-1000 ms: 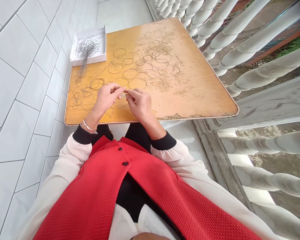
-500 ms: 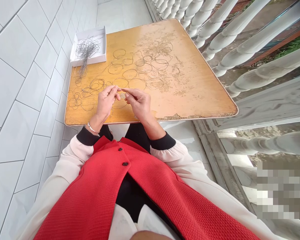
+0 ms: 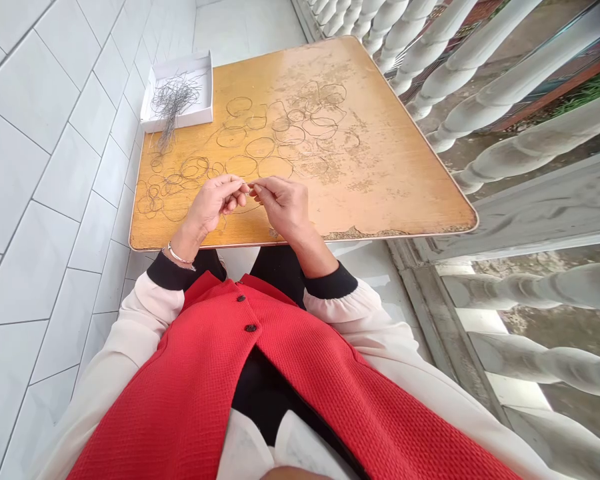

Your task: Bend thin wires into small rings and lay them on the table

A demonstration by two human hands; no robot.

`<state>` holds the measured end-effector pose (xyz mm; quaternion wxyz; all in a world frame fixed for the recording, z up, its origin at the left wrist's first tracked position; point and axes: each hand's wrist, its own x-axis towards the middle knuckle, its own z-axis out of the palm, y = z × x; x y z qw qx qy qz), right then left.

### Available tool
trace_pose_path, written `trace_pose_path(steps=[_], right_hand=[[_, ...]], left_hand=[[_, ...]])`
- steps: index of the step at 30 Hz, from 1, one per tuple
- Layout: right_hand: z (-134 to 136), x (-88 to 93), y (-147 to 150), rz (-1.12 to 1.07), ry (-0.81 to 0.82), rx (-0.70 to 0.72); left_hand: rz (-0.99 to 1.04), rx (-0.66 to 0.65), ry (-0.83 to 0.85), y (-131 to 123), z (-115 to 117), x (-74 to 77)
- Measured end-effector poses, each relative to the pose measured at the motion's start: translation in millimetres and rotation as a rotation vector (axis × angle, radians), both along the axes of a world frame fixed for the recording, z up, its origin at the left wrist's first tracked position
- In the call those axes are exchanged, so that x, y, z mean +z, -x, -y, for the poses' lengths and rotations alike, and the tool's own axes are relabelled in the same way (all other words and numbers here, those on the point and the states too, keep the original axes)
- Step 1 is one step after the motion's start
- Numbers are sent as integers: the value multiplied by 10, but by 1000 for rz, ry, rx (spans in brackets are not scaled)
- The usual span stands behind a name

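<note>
Over the near edge of the table, my left hand (image 3: 211,204) is closed in a pinch, thumb against forefinger. Opposite it, my right hand (image 3: 286,205) pinches too, with the fingertips of both hands almost meeting. Between them runs a thin dark strand (image 3: 249,188), wire or cord, mostly hidden by the fingers. Part of a thin curve shows below the fingertips; I cannot tell whether it belongs to the held strand. Around and beyond my hands lie several thin dark loops (image 3: 243,165), some overlapping.
A white open box (image 3: 193,122) at the table's back left holds a tangle of dark strands (image 3: 173,97), some hanging over its front. The wooden table (image 3: 395,173) has worn patches. A tiled wall (image 3: 65,167) stands left, a white balustrade (image 3: 480,117) right.
My right hand has shifted slightly right and toward me. My left hand has turned, its fingers now reaching farther right. The fingertips still meet around the strand.
</note>
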<state>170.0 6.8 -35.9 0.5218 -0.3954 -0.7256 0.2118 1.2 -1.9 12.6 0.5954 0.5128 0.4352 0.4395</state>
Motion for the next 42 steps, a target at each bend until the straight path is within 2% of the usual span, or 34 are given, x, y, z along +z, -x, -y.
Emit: trace_pose_path(steps=[6, 12, 19, 22, 26, 30, 35, 40, 42], right_hand=[[1, -2, 79, -216, 204, 86], [36, 77, 70, -359, 348, 169], [135, 78, -10, -435, 411, 225], [125, 34, -15, -436, 366, 259], [64, -13, 34, -459, 363, 192], [13, -36, 105, -408, 342, 158], [-14, -37, 98, -194, 253, 63], [-37, 59, 42, -14, 222, 6], [-43, 102, 46, 3, 224, 7]], left_hand=[[125, -5, 38, -41, 11, -11], [124, 9, 77, -10, -7, 9], [123, 68, 79, 21, -12, 49], [172, 75, 61, 27, -7, -13], [172, -3, 52, 54, 14, -121], [83, -98, 26, 74, 30, -153], [-107, -24, -69, 55, 16, -144], [-448, 99, -412, 62, -11, -173], [-564, 112, -497, 67, -10, -163]])
